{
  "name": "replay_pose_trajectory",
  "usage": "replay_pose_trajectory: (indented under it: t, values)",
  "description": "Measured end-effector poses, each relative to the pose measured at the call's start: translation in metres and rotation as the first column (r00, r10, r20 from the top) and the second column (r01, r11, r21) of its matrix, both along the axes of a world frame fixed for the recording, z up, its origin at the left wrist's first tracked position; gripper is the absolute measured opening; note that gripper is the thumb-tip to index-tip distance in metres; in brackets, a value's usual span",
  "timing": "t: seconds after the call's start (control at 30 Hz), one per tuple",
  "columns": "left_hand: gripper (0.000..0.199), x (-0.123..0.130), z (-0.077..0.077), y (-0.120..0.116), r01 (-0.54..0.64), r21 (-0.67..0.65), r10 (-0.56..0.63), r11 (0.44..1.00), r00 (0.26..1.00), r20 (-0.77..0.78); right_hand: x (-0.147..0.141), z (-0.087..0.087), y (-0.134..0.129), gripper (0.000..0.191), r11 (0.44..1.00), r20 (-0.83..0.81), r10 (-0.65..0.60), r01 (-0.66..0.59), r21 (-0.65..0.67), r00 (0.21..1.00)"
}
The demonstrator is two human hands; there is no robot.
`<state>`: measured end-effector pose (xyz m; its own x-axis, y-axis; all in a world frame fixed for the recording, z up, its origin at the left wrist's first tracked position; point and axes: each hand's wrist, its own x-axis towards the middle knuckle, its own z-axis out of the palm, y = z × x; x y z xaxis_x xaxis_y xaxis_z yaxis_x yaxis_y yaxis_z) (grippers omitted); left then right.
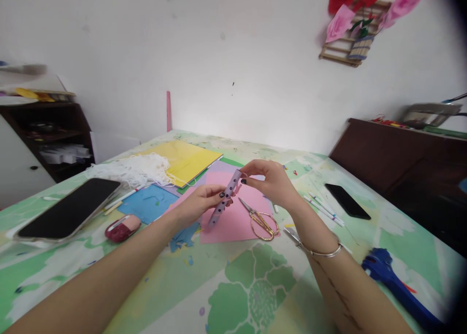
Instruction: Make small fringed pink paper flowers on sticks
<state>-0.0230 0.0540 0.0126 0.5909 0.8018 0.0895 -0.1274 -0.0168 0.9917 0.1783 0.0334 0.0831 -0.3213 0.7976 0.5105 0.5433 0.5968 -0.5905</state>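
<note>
A slim lilac paper tube with dark dots is tilted over the pink paper. Around its middle, my left hand is closed, thumb on the near face. My right hand is at the tube's upper end, thumb and forefinger pinched close together there. Something thin and pale shows at those fingertips, possibly a string, too small to be sure. Gold-handled scissors lie on the pink paper just below my right hand. A second pair of scissors is partly hidden beneath my right forearm.
White yarn is heaped by a yellow folder. Blue paper, a tablet and a maroon-and-pink object lie left. Rightward are several markers, a black phone and a blue glue gun.
</note>
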Motion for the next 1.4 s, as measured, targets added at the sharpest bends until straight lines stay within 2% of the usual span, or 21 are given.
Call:
replay_pose_trajectory:
  t: [0.2, 0.37, 0.47, 0.6, 0.73, 0.97, 1.07, 1.17, 1.27, 1.4]
  values:
    - [0.026, 0.001, 0.003, -0.003, 0.026, 0.003, -0.026, 1.0, 1.0, -0.017, -0.002, -0.005, 0.003, 0.014, 0.996, -0.021, -0.067, 0.068, 0.057, 0.998]
    - [0.024, 0.001, 0.0, -0.001, 0.009, -0.043, -0.009, 0.999, 1.0, -0.004, 0.004, 0.001, 0.002, 0.016, 0.985, -0.005, -0.148, 0.148, 0.092, 0.989]
    - [0.025, 0.001, -0.002, -0.002, -0.018, -0.08, 0.017, 0.997, 1.0, -0.008, 0.02, 0.006, 0.006, 0.015, 0.969, -0.026, -0.237, 0.238, 0.07, 0.971]
    - [0.029, 0.011, -0.004, -0.001, -0.073, -0.104, 0.07, 0.992, 0.997, -0.035, 0.058, 0.008, 0.017, 0.016, 0.922, -0.015, -0.385, 0.383, -0.057, 0.923]
    - [0.031, 0.046, -0.003, 0.011, -0.136, -0.063, 0.129, 0.989, 0.986, -0.105, 0.097, 0.007, 0.026, 0.017, 0.879, -0.033, -0.475, 0.473, -0.06, 0.879]
    - [0.019, 0.16, -0.006, 0.042, -0.179, 0.065, 0.19, 0.982, 0.934, -0.303, 0.134, 0.004, 0.026, 0.014, 0.85, -0.06, -0.523, 0.516, -0.102, 0.85]
    - [0.019, 0.195, -0.012, 0.054, -0.178, 0.14, 0.217, 0.974, 0.912, -0.349, 0.141, -0.003, 0.029, 0.015, 0.855, -0.07, -0.512, 0.501, -0.132, 0.856]
    - [0.022, 0.208, -0.012, 0.063, -0.172, 0.221, 0.24, 0.96, 0.913, -0.329, 0.145, -0.012, 0.035, 0.016, 0.859, -0.086, -0.503, 0.487, -0.162, 0.86]
    - [0.034, 0.203, -0.004, 0.066, -0.174, 0.293, 0.25, 0.94, 0.938, -0.242, 0.144, -0.018, 0.04, 0.016, 0.862, -0.096, -0.492, 0.469, -0.191, 0.865]
    - [0.037, 0.186, 0.011, 0.058, -0.065, 0.331, 0.105, 0.941, 0.989, -0.105, 0.134, -0.02, 0.041, 0.015, 0.87, -0.098, -0.474, 0.448, -0.204, 0.875]
